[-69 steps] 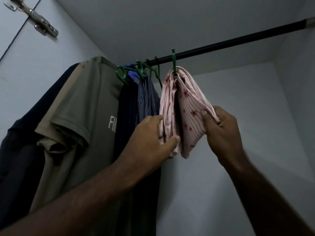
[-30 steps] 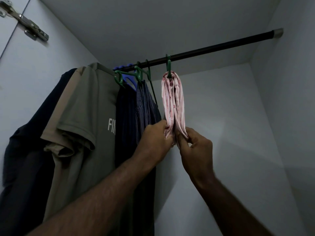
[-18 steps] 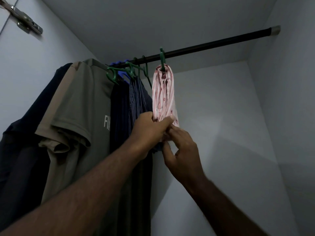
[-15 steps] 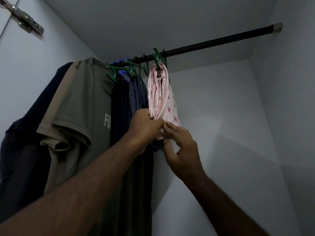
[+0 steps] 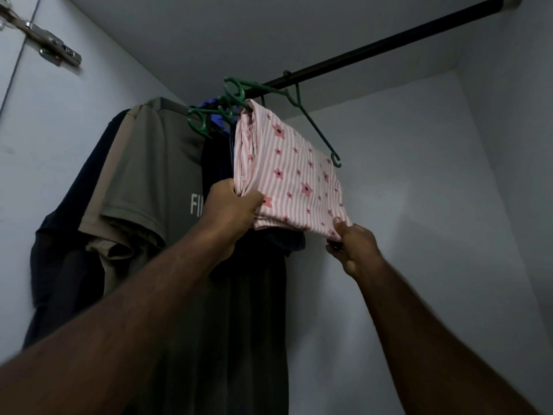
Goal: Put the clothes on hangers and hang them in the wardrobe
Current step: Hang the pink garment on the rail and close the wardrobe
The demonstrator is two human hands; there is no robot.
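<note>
A pink striped cloth with star flowers point(image 5: 294, 178) is folded over a green hanger point(image 5: 311, 121) that hangs on the dark wardrobe rod point(image 5: 389, 41). The cloth's broad side faces me. My left hand point(image 5: 232, 209) grips its lower left corner, thumb on the front. My right hand point(image 5: 353, 245) pinches its lower right corner from below. Both arms reach up from the bottom of the view.
Left of the pink cloth hang an olive T-shirt with white letters point(image 5: 155, 181), dark garments point(image 5: 65, 250) and more green hangers point(image 5: 203, 121), packed close together. The rod's right part is bare. A metal door hinge point(image 5: 51, 49) sits at the top left.
The pink cloth and its hanger have turned from edge-on to broadside and slid left toward the other clothes. My right hand has moved out to the cloth's lower right corner.
</note>
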